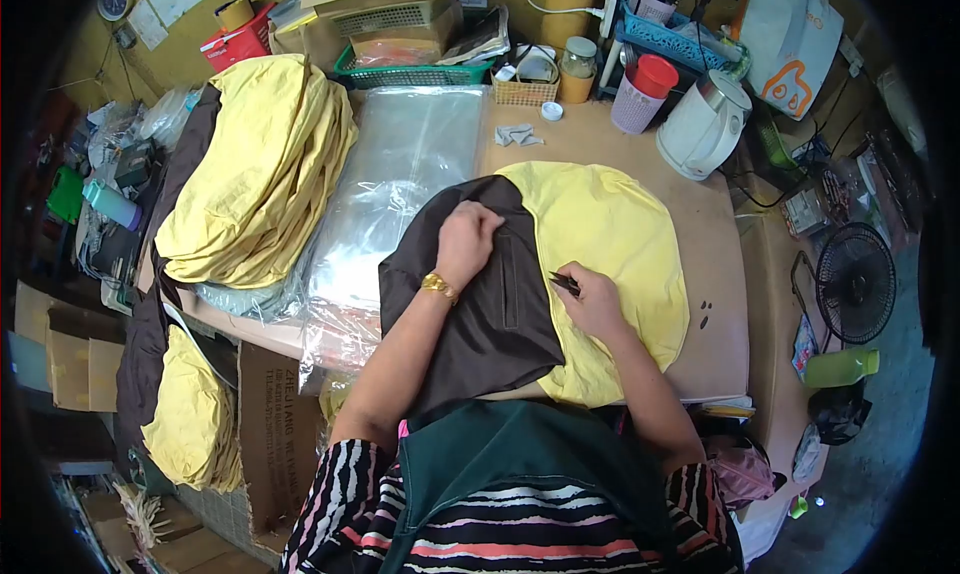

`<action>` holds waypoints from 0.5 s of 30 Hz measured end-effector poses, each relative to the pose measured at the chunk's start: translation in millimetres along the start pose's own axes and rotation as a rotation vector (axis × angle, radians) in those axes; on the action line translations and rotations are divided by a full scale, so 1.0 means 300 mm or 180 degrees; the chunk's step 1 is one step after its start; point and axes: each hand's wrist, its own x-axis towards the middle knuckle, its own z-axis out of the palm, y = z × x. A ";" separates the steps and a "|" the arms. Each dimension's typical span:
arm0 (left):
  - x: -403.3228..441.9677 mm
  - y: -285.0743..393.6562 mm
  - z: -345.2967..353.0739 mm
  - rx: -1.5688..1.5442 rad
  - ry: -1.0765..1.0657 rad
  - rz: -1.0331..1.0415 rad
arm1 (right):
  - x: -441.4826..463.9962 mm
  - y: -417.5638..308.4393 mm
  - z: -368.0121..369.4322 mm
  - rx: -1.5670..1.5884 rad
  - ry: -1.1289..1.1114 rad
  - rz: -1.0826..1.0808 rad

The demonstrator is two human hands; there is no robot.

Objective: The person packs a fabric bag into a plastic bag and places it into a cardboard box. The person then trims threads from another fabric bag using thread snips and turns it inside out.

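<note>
A flat fabric piece, half yellow and half dark brown, lies in front of me with rounded outer edges. On its brown half is a long stitched pocket slit. My left hand, with a gold-coloured bracelet at the wrist, rests at the top of that slit, fingers curled in and seemingly pinching the cloth. Near the seam between the two colours, my right hand is closed around small dark thread snips, whose points face the brown half. The snips are partly hidden by the fingers.
Stacked yellow and brown pieces stand at the left beside clear plastic bags. A white kettle, a lilac cup and a green basket line the back. Dark specks lie right of the fabric. A black fan stands far right.
</note>
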 end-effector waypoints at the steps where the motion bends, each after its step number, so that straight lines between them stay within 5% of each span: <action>1: 0.001 -0.013 -0.010 -0.1075 0.0051 -0.1006 | 0.000 0.000 -0.005 0.0029 -0.0082 0.0053; 2: -0.003 -0.030 -0.025 -0.2145 0.0098 -0.2018 | -0.001 -0.002 -0.011 0.0039 -0.0085 0.0055; 3: -0.002 -0.042 -0.053 -0.2756 0.0270 -0.2224 | -0.003 -0.004 -0.019 0.0024 -0.0134 0.0139; 5: -0.006 -0.034 -0.077 -0.1827 0.0426 -0.2078 | -0.001 -0.006 -0.021 0.0011 -0.0181 0.0214; 8: 0.012 0.132 -0.135 0.0052 0.0204 -0.0268 | -0.003 -0.003 -0.010 -0.0022 -0.0087 0.0121; 10: 0.009 0.136 -0.134 0.0326 -0.0990 -0.0678 | -0.003 0.005 -0.007 0.0011 -0.0015 0.0064; 11: 0.009 0.139 -0.137 0.0326 -0.0988 -0.0671 | -0.001 0.008 -0.016 0.0009 -0.0007 0.0064; 14: 0.055 0.157 -0.165 -0.0539 -0.1246 -0.1416 | 0.028 0.003 -0.058 0.0180 -0.0558 0.0358; 15: 0.022 0.072 -0.105 -0.2192 -0.1013 -0.1568 | 0.029 -0.024 -0.075 0.0672 -0.0350 0.0353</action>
